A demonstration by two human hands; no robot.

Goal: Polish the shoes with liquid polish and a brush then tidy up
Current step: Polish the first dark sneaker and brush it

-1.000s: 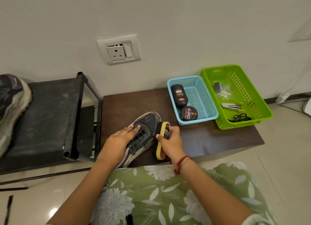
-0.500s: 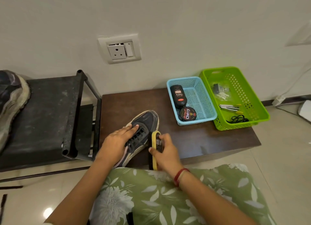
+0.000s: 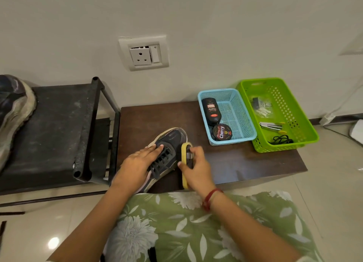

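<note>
A dark sneaker [image 3: 172, 139] with black laces lies on the low brown table [image 3: 245, 161], toe pointing away. My left hand [image 3: 137, 163] rests flat on its laces and tongue, fingers straight. My right hand [image 3: 196, 169] grips a yellow-backed shoe brush [image 3: 184, 155], held on edge against the sneaker's right side. A black liquid polish bottle [image 3: 211, 111] and a round Cherry polish tin [image 3: 221, 132] lie in the blue basket [image 3: 243, 116]. A second worn sneaker [image 3: 13, 112] sits on the black rack at far left.
A green basket [image 3: 300, 122] beside the blue one holds pliers, a black cord and small white pieces. A black metal shoe rack [image 3: 59, 132] stands left of the table. A wall socket [image 3: 144, 53] is above. My lap in green floral cloth [image 3: 196, 228] fills the foreground.
My right hand slid the brush back along the sneaker's side toward me, then forward again toward the toe. My left hand stayed on the laces.
</note>
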